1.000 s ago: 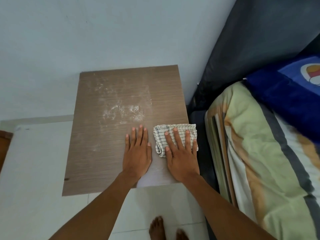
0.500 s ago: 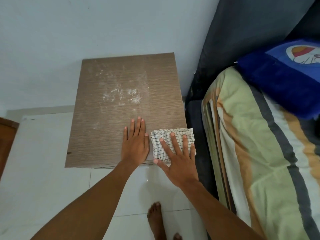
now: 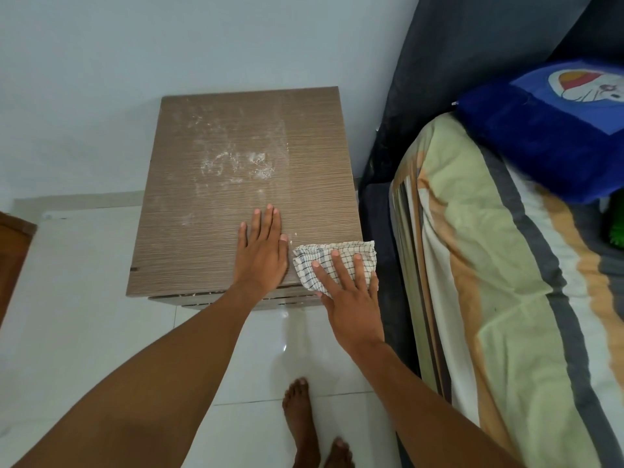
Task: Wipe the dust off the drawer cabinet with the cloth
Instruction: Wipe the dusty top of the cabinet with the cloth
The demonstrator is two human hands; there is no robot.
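The drawer cabinet point(image 3: 209, 238) has a brown wood-grain top against the wall. White dust point(image 3: 236, 163) is smeared over its middle and far left part. A folded checked cloth point(image 3: 332, 253) lies at the near right corner of the top, hanging slightly over the front edge. My right hand point(image 3: 347, 292) presses flat on the cloth with fingers spread. My left hand point(image 3: 261, 251) rests flat on the bare top just left of the cloth, fingers together, holding nothing. The right strip of the top looks free of dust.
A bed with a striped blanket point(image 3: 489, 298) and a blue pillow point(image 3: 547, 140) stands close to the cabinet's right side. A dark headboard point(image 3: 456, 62) rises behind it. White floor tiles point(image 3: 84, 315) lie left and in front, where my bare feet point(image 3: 304, 423) stand. A brown edge point(image 3: 13, 251) shows far left.
My right hand has dragged the cloth toward the front edge of the cabinet's right side. My left hand stayed flat beside it. The view has shifted slightly.
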